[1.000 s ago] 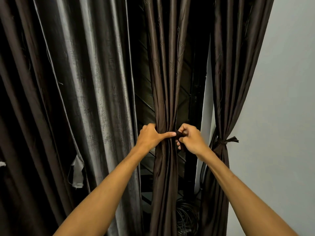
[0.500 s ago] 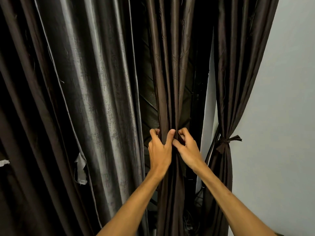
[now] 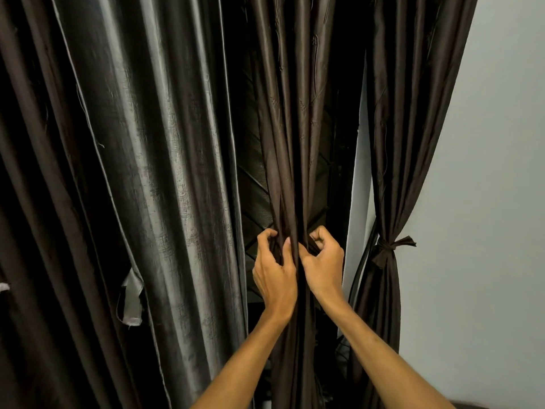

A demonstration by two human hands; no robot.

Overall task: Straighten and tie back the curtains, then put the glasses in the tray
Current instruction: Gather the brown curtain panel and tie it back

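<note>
Where hands (image 3: 275, 278) (image 3: 323, 270) grip, curtain (image 3: 292, 143) bunches between.

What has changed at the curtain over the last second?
The left hand swung from a sideways grip to reaching up from below, fingers now dug into the folds of the middle curtain. The right hand closed in beside it, pinching the bundle's right edge. The right curtain stays tied.
</note>
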